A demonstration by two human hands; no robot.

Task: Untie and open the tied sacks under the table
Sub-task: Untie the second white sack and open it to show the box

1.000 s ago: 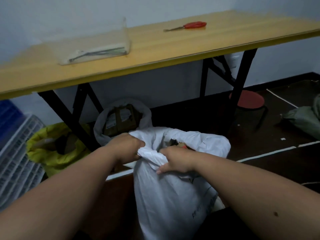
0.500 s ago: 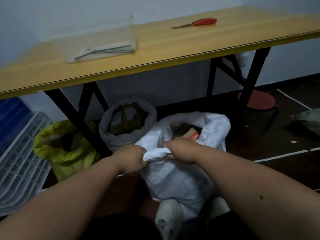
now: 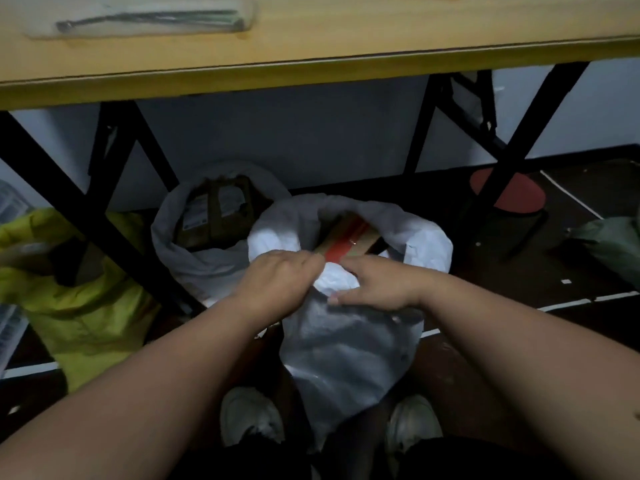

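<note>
The white sack [image 3: 349, 344] stands on the floor between the person's shoes, just in front of the bench [image 3: 311, 60] rather than fully under it, and its mouth already gapes toward the wall, with a brown and red box [image 3: 346, 240] showing inside. Both hands meet at the near lip of that mouth. The left hand [image 3: 277, 282] has its fingers curled over a bunched fold of the rim, and the right hand [image 3: 375, 284] pinches the same fold from the other side, thumb below and fingers over the top.

The fold runs left to right between the two hands, so the rim's long line lies across the person's body, and the open mouth lies beyond the knuckles, away from the person. I judge that what is left is to roll or spread this near lip down and outward (each hand is equally near it, so neither has to reach). A second pale sack [image 3: 207, 258] stands open behind and to the left, touching the first.
</note>
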